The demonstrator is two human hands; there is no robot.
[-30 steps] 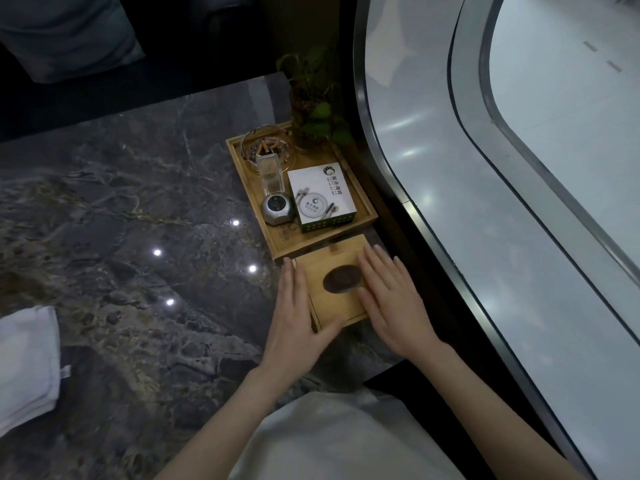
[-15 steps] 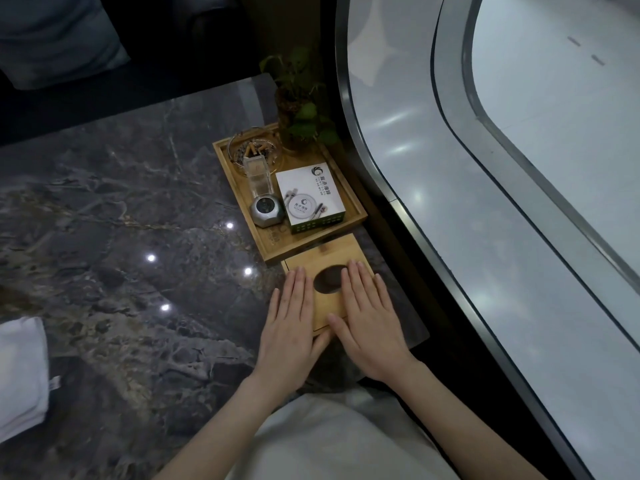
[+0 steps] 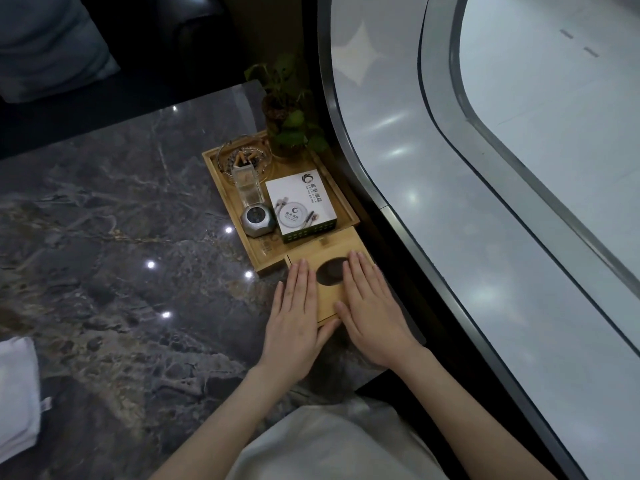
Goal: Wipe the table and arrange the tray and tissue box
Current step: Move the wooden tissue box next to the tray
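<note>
A bamboo tissue box [image 3: 327,299] with a dark oval slot lies on the dark marble table [image 3: 121,237], its far edge against the wooden tray [image 3: 266,252]. My left hand [image 3: 294,313] lies flat on the box's left side, fingers straight and together. My right hand [image 3: 372,306] lies flat on its right side the same way. Both palms press down on the lid; neither hand grips it. The tray holds a glass ashtray [image 3: 244,159], a clear holder [image 3: 247,188], a grey round object [image 3: 258,221] and a white printed box [image 3: 299,206].
A potted plant [image 3: 287,112] stands at the tray's far corner. A folded white cloth [image 3: 17,393] lies at the table's left edge. A curved dark rail and glass [image 3: 398,220] run close along the table's right side. Dark seating lies beyond the far edge.
Both hands slid from the box's flanks onto its lid and now lie flat on top. The tissue box sits square against the tray's near edge.
</note>
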